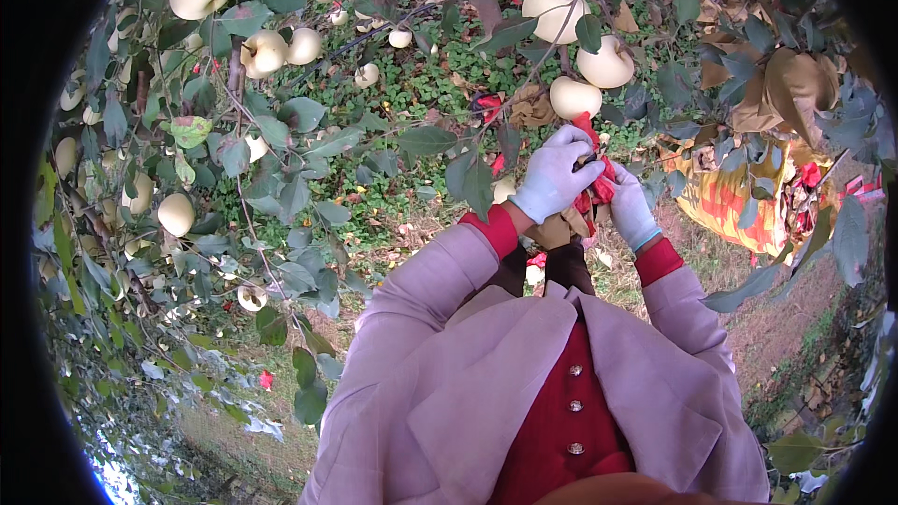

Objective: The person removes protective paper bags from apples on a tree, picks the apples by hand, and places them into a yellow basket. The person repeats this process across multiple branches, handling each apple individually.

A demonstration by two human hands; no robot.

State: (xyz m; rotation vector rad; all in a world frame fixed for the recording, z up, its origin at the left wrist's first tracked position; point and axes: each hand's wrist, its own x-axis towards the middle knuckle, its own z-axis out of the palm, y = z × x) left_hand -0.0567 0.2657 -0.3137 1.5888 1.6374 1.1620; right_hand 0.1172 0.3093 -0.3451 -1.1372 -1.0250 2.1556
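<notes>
My left hand (558,172), in a pale knit glove, has its fingers closed on crumpled red paper (602,188). From the other side, my right hand (630,209), gloved alike, pinches the same paper. A dark bit shows between the left fingers, too small to name. Tan paper (551,230) hangs just under the hands, partly hidden by them. Right above the red paper hangs a pale apple (575,97), with a second apple (606,63) beside it on the branch. Whether fruit is inside the gripped paper, I cannot tell.
Several brown paper bags (800,88) hang among leaves at the upper right. Below them, a yellow sack (729,193) bearing red writing holds red and brown scraps. A leafy apple branch (245,196) droops at the left. Red scraps (539,258) lie on the ground.
</notes>
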